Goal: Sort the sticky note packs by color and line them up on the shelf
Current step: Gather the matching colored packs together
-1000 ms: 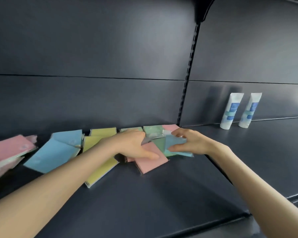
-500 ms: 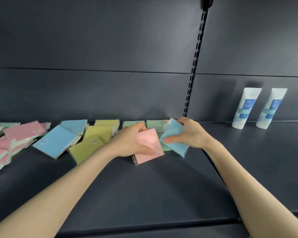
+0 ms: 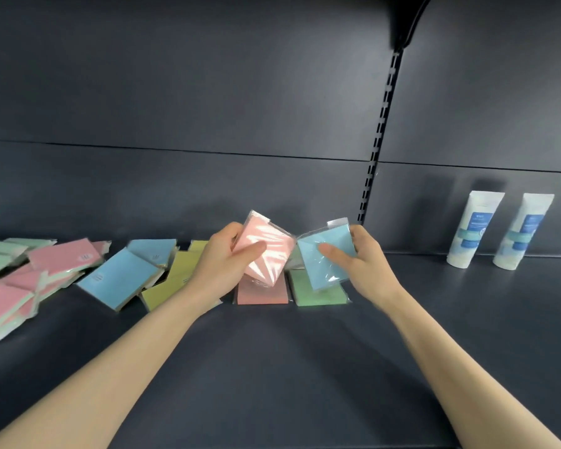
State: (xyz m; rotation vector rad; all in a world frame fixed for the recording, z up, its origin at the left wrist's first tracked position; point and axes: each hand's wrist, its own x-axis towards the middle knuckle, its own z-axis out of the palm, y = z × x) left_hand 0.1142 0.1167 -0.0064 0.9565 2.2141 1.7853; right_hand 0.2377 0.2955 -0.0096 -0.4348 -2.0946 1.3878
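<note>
The pink pack (image 3: 266, 254) and blue pack (image 3: 324, 257) are now lifted off the shelf (image 3: 272, 367), pinched by left hand (image 3: 224, 264) and right hand (image 3: 366, 264) respectively (sorting underway).

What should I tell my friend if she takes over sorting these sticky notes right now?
Left grip holds a pink pack; right grip holds a blue pack, both lifted above the shelf.
Below them lie a flat pink pack and a green pack; yellow packs, blue packs and a pink-and-green heap lie jumbled to the left.
Done: no tidy colour rows yet.
Left: place both, then sort the rest.
</note>
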